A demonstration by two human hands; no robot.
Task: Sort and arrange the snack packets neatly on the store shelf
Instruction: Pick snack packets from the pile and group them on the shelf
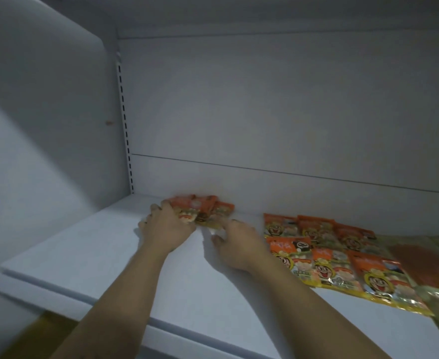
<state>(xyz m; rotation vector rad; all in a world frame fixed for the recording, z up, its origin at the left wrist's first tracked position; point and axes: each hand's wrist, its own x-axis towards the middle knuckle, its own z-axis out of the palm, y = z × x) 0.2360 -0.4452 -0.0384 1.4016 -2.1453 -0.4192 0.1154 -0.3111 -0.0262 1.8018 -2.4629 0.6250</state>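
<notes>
— Where are the snack packets?
— A small heap of orange packets [209,207] lies on the white shelf [83,255]. They are bunched and overlapping, and the heap's far edge touches the foot of the back panel [265,112].
— And the hands?
— Both reach toward the panel. The left hand [167,225] lies palm down over the heap's left part, its fingers [153,209] spread apart. The picture is blurred there, so I cannot tell whether any finger hooks under a packet. The right hand [236,244] is just in front of the heap, on the side away from the panel. Its fingers [232,223] are loosely parted, the forefinger reaching the heap's yellow near edge, and it holds nothing.
— Anything laid out?
— Yes. Further right along the panel, apart from the heap, sorted packets [329,255] lie flat in two overlapping rows, one close to the panel and one in front of it. Past those lie larger clear bags [425,265] with orange contents.
— And the panel's left end?
— A slotted upright [125,125] runs up it.
</notes>
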